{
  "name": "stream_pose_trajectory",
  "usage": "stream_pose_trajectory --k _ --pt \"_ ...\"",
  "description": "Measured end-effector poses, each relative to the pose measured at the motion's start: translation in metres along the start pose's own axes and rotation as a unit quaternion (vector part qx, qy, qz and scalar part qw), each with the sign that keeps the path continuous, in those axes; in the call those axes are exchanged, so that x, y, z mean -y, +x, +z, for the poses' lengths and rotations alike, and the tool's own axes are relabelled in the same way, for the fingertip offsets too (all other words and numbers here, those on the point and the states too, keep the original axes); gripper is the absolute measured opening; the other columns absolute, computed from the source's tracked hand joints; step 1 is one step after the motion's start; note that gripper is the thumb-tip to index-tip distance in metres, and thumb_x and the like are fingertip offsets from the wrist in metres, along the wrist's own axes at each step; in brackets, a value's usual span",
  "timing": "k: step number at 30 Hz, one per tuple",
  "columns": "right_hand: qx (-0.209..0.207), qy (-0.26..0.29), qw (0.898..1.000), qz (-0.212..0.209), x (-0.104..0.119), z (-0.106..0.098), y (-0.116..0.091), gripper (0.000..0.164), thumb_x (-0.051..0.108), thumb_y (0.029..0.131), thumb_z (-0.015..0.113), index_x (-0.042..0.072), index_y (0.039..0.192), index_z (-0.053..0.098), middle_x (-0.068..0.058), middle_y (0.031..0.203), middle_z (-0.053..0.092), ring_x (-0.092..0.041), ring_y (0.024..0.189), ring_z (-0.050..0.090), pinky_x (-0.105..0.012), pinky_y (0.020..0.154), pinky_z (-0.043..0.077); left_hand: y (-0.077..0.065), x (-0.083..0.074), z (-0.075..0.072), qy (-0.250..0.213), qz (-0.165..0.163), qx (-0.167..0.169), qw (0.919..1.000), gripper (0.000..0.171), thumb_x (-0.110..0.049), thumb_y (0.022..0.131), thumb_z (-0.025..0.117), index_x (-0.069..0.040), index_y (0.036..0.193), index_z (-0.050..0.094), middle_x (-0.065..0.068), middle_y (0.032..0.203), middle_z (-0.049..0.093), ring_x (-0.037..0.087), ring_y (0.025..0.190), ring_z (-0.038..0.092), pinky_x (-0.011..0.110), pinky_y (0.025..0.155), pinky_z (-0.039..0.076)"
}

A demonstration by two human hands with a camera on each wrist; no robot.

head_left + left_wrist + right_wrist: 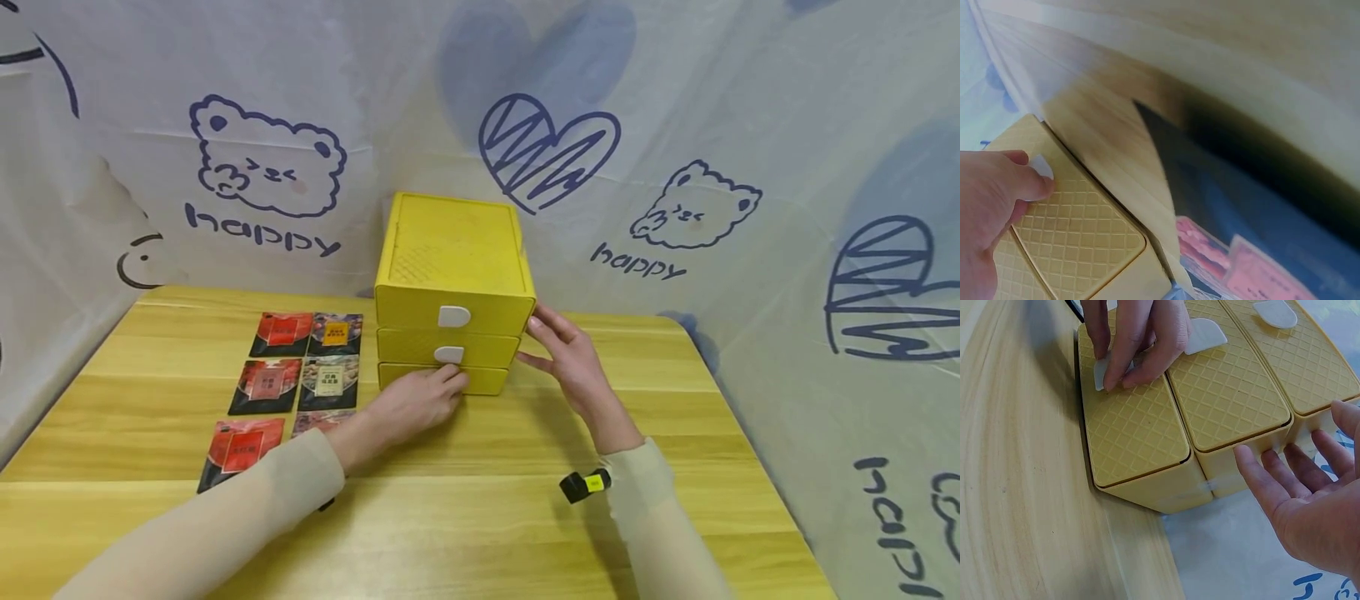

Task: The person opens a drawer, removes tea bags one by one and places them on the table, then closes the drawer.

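A yellow three-drawer box stands on the table, its drawer fronts textured and facing me. My left hand pinches the white tab handle of the bottom drawer, as the left wrist view also shows with the thumb and fingers on the tab. The bottom drawer front sits nearly flush with the others. My right hand is at the box's right side, its extended fingers touching the side wall. White tabs on the middle drawer and top drawer are uncovered.
Several flat packets lie left of the box in two columns, among them a red one and a dark one with a cream label. My left forearm partly covers the lowest packets. A white printed curtain hangs right behind the wooden table.
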State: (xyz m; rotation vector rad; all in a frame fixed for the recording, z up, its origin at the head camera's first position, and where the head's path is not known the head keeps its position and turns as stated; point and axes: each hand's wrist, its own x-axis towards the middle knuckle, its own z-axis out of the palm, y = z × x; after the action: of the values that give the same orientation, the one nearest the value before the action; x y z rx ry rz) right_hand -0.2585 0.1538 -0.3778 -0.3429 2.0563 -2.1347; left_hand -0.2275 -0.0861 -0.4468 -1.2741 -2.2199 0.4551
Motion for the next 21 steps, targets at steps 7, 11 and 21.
stream_pose_trajectory --k 7,11,21 --pt "-0.010 -0.008 1.000 0.001 0.000 -0.001 -0.003 0.052 0.036 0.087 0.058 0.021 0.134 0.043 -0.002 0.140 0.039 -0.019 0.116 0.043 -0.049 0.087 0.046 -0.001 0.004 -0.009 -0.046 -0.011 -0.010 0.9988 0.013 -0.002 0.085 0.052 -0.009 0.091 0.062 0.008 0.106 0.051 0.022 0.095 0.044 0.031 0.071 0.047" --pt "-0.028 -0.035 0.999 -0.014 -0.001 -0.001 -0.005 0.052 0.035 0.089 0.056 0.019 0.136 0.041 -0.004 0.140 0.038 -0.019 0.115 0.044 -0.048 0.087 0.046 -0.007 0.010 -0.022 -0.107 -0.046 -0.040 0.9923 0.018 -0.012 0.088 0.052 -0.010 0.102 0.063 0.007 0.112 0.054 0.022 0.102 0.045 0.035 0.075 0.047" --pt "-0.121 -0.299 0.930 -0.178 -0.006 -0.012 -0.011 0.046 0.041 0.090 0.053 0.035 0.134 0.041 0.008 0.138 0.042 -0.009 0.119 0.038 -0.045 0.095 0.041 -0.050 0.045 -0.057 -0.180 -0.241 -0.141 0.9431 0.027 -0.017 0.082 0.061 -0.009 0.107 0.062 0.009 0.111 0.056 0.023 0.096 0.051 0.039 0.073 0.051"
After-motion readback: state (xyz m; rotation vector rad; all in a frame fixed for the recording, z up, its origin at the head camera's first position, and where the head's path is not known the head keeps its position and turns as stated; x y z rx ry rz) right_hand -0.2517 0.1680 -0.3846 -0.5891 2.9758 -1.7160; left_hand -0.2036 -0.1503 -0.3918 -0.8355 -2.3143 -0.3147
